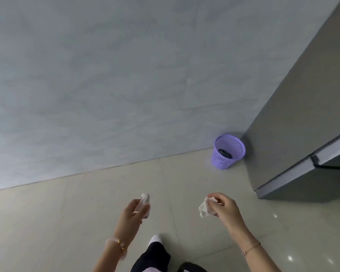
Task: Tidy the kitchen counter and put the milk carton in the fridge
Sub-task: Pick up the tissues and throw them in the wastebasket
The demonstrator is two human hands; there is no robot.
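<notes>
Tissue wads: one pinched in left hand (134, 210), one in right hand (223, 206), above floor, well short of purple bin (228, 151). Light, soft, crushable; fingertip pinch suffices.

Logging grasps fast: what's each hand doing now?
Left hand: closed on a crumpled white tissue.
Right hand: closed on another crumpled white tissue.

I am looking at what appears to be a home kitchen corner. A tall grey fridge (294, 122) is standing at the right, its door seam and dark handle showing. A small purple perforated bin (228, 152) is sitting on the floor, just beside the fridge and against a plain grey wall (106, 75). Glossy beige floor tiles (67, 222) are reflecting ceiling lights.
</notes>
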